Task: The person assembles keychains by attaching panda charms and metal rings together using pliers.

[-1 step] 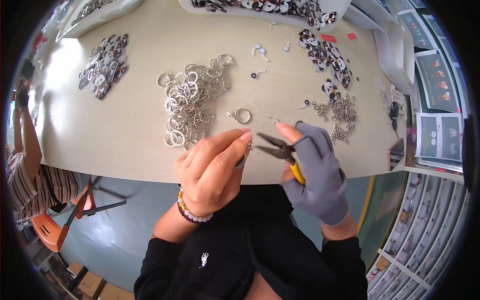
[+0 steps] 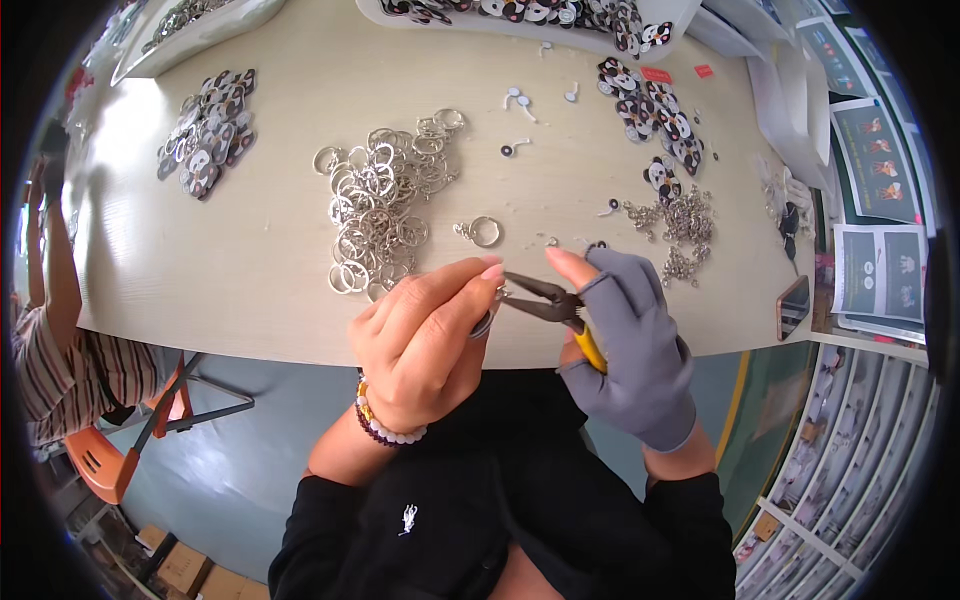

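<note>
Metal ring (image 2: 484, 326) mostly hidden in left hand (image 2: 418, 335), grip pinching it, knuckles upward, yellow-handled needle-nose pliers (image 2: 564, 306) partly covered by gloved right hand (image 2: 642, 335), grip curled around them

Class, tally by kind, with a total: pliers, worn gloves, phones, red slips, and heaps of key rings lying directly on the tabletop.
Pliers: 1
Grey glove: 1
Phone: 1
Red slips: 2
Key-ring heap: 1
Total: 6
</note>
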A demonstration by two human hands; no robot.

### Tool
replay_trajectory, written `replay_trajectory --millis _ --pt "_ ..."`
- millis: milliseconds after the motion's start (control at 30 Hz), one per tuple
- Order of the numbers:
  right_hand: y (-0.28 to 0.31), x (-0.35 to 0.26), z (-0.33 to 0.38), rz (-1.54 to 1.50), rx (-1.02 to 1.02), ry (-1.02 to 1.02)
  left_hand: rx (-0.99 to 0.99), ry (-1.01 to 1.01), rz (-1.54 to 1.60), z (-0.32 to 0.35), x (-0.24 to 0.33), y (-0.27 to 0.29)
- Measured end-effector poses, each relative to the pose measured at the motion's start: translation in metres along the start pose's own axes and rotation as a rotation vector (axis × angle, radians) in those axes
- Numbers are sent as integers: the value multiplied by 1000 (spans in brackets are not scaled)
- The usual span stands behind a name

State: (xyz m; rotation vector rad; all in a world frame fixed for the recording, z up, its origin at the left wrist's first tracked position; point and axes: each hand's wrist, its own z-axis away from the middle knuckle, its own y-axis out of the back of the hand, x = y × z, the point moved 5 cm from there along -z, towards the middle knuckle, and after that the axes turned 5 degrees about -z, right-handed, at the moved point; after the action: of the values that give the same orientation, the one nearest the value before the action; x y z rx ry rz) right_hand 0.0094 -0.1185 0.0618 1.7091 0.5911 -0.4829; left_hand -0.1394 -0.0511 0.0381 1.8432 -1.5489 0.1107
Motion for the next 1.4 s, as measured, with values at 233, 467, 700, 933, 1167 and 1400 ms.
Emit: replay_trajectory --millis 233,467,700,933,1167,1400 --pt "-1 2 0 73 -54 51 -83 35 62 1 1 -6" --pt "-4 13 7 57 -120 60 -164 73 146 2 1 -13" --pt "13 23 9 -380 81 -8 -222 162 234 -1 1 -10" --pt "30 80 32 -56 219 -412 -65 369 -378 -14 -71 59" --pt "17 65 12 127 99 -402 -376 129 -1018 -49 -127 95" --pt "-15 49 -23 374 -98 -190 -575 -136 -512 -112 -68 -29"
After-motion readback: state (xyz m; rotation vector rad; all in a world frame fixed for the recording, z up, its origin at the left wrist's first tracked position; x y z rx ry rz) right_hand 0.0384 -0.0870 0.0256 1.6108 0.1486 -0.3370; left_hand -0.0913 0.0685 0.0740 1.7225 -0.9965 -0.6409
